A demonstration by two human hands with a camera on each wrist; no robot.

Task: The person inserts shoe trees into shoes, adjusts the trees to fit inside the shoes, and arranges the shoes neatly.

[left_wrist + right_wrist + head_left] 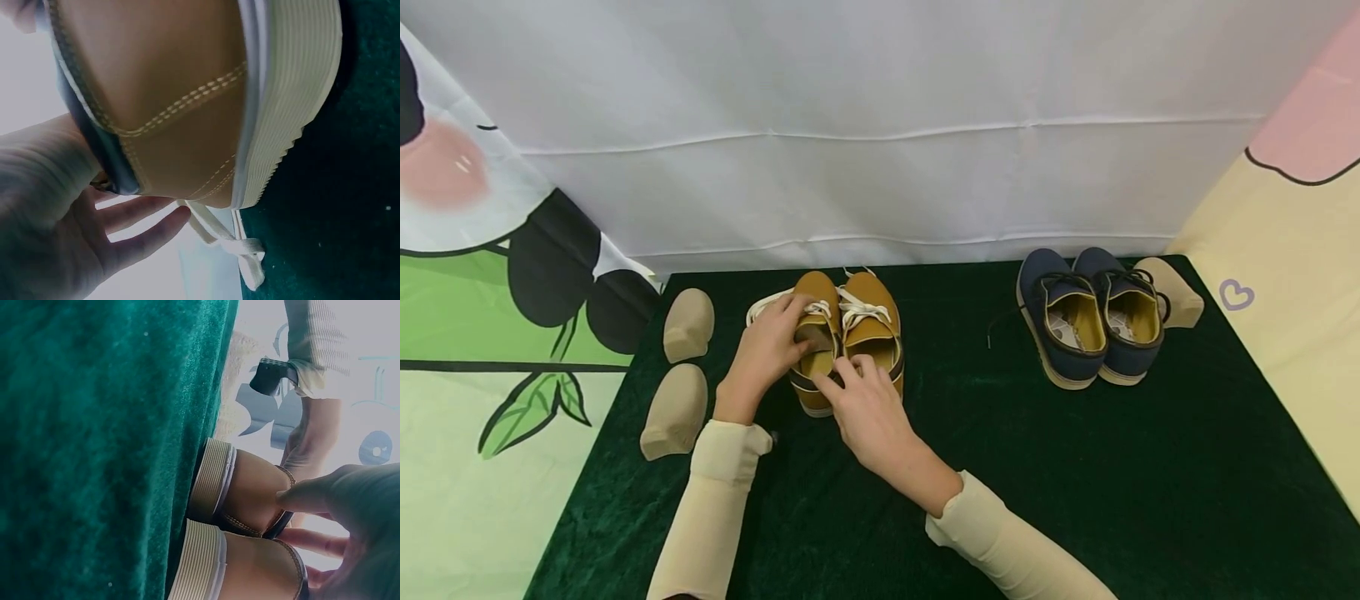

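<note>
A pair of tan lace-up shoes (871, 304) with white laces stands side by side, toes away from me. My left hand (772, 343) holds the left tan shoe (175, 100) near its tongue and laces. Its thumb reaches into the opening, and the thumb's tip is partly hidden. At the same shoe's heel is my right hand (870, 412), pinching the collar with thumb and forefinger. In the right wrist view the right thumb (306, 495) lies against the heel's outside. A white lace (250, 250) hangs loose by the left shoe.
Two beige shoe inserts (688, 325) lie left of the tan shoes on the dark green cloth (962, 467). To the right stands a pair of navy shoes (1071, 362) with dark laces, and another beige block (1176, 292) lies behind them. A white curtain (880, 192) hangs along the back.
</note>
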